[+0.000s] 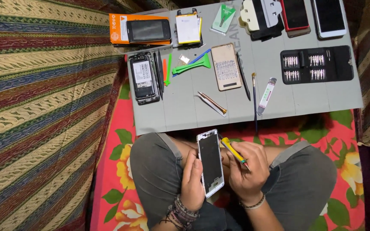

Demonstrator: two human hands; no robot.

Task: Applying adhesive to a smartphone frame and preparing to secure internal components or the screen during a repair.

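My left hand (192, 179) grips a white-framed phone (210, 161) with a dark screen, held upright over my lap. My right hand (247, 169) holds a yellow-handled screwdriver (233, 150), its tip near the phone's right edge. Both hands sit between my knees, just below the grey work mat (279, 90).
On the mat lie an opened black phone (142, 78), green and blue pry tools (192, 64), tweezers (211, 103), a tan back cover (226, 67), a black screwdriver bit case (316, 64), a brush (255, 98), an orange box (140, 29) and more phones (329, 16). Striped fabric lies to the left.
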